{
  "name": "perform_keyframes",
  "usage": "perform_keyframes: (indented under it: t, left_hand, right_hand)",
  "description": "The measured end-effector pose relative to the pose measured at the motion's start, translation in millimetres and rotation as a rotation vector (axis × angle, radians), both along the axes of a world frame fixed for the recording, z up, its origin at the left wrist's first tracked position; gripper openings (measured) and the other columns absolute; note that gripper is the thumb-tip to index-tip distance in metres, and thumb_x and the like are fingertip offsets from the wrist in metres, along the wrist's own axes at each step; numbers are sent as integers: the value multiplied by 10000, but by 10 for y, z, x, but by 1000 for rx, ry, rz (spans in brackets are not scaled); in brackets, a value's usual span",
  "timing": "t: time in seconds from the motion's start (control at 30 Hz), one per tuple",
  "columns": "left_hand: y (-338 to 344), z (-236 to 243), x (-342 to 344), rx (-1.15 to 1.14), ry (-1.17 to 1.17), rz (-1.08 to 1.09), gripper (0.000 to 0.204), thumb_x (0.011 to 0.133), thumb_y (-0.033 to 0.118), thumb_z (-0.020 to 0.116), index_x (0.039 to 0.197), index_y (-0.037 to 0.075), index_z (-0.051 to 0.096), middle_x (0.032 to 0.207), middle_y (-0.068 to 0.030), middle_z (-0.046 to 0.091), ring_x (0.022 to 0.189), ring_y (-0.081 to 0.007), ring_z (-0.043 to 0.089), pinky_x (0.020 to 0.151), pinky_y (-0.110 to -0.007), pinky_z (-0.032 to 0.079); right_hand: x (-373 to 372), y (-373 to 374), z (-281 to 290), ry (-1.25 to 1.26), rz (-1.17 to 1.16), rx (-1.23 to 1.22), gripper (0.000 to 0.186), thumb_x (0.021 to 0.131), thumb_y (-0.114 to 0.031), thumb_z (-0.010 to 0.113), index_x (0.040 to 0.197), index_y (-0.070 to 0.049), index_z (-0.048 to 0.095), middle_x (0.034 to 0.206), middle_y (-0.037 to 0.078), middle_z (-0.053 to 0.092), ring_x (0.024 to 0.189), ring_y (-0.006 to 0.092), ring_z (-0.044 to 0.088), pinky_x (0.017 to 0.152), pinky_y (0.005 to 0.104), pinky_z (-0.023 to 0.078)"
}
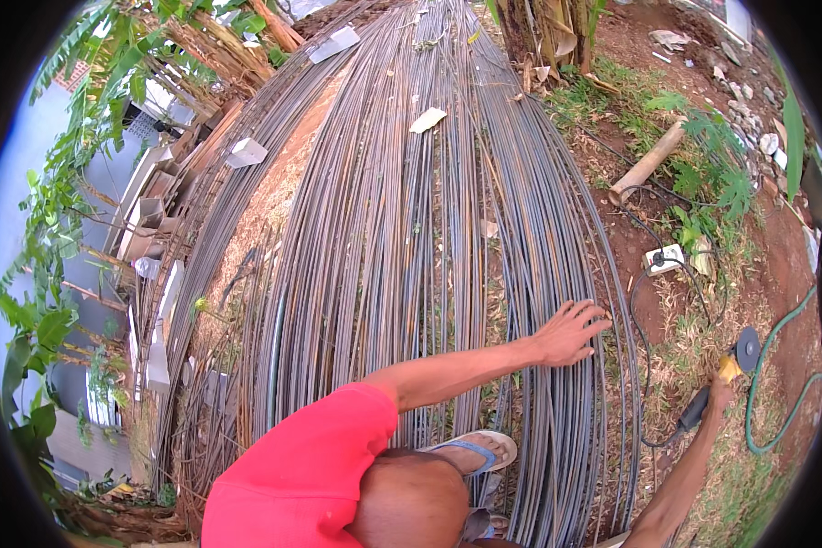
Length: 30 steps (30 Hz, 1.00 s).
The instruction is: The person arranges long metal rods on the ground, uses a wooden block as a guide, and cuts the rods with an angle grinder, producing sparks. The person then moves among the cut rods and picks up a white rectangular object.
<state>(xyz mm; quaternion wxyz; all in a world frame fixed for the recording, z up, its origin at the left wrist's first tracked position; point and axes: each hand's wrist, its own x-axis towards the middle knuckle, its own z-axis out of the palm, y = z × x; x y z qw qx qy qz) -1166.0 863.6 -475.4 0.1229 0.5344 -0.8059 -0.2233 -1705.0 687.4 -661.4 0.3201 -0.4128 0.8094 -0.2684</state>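
Note:
Long thin steel rods [447, 274], dark grey with rusty patches, lie side by side in a wide spread before me. My left arm, in a red sleeve, reaches across them to the right. Over the right-hand rods my left hand [571, 334] is open, palm down with fingers spread; whether it touches them I cannot tell. Off to the right of the rods, my right hand [721, 393] is closed on an angle grinder [729, 368]. Its head is yellow, its body dark, and its dark round disc [747, 349] points up and away. Part of the grinder is hidden by the hand.
A white socket block [664, 259] with a dark plug and black cord lies on the grass at right. Beyond the grinder curls a green cable [776, 422]. A short log [648, 162] rests farther back. My sandalled foot [480, 452] stands among the rods.

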Motion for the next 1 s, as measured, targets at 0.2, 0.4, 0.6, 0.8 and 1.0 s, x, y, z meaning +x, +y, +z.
perform_keyframes:
  t: [0.2, 0.4, 0.6, 0.8, 1.0]
  left_hand:
    - [548, 23, 172, 34, -35, -29, 640, 977, 247, 739, 1548, 146, 469, 1593, -136, 407, 1562, -384, 275, 1291, -612, 251]
    - [421, 94, -25, 29, -96, -206, 593, 966, 253, 735, 1500, 130, 508, 1565, -142, 446, 1537, -393, 321, 1287, -599, 265]
    - [873, -20, -124, 33, -79, -125, 530, 956, 182, 752, 1459, 154, 586, 1530, -118, 503, 1517, -401, 358, 1229, -591, 337]
    - [839, 117, -492, 55, -92, -280, 603, 919, 235, 804, 1473, 176, 575, 1555, -116, 478, 1521, -401, 344, 1234, -613, 351]
    - [754, 174, -493, 154, -123, -483, 886, 794, 439, 905, 1547, 218, 494, 1635, -102, 375, 1547, -424, 271, 1281, -664, 291]
  right_hand:
    - [215, -140, -289, 295, 92, 207, 785, 740, -528, 819, 1224, 83, 728, 1197, 261, 748, 1130, 392, 716, 978, 482, 543]
    - [-320, -55, -453, 131, 179, 87, 666, 893, -563, 679, 1303, -39, 701, 1107, 150, 755, 1040, 294, 718, 900, 450, 543]
    - [751, 12, 89, 308, 278, 124, 638, 816, -528, 749, 1228, -41, 730, 1190, 211, 756, 1112, 368, 722, 944, 477, 555]
    - [756, 547, 857, 96, 109, 32, 955, 796, -613, 790, 1380, 109, 569, 1273, 305, 703, 1166, 396, 706, 1000, 463, 541]
    - [775, 1378, 1120, 251, 184, -87, 821, 861, -471, 776, 1479, -15, 486, 1391, 316, 585, 1227, 460, 627, 1055, 516, 512]
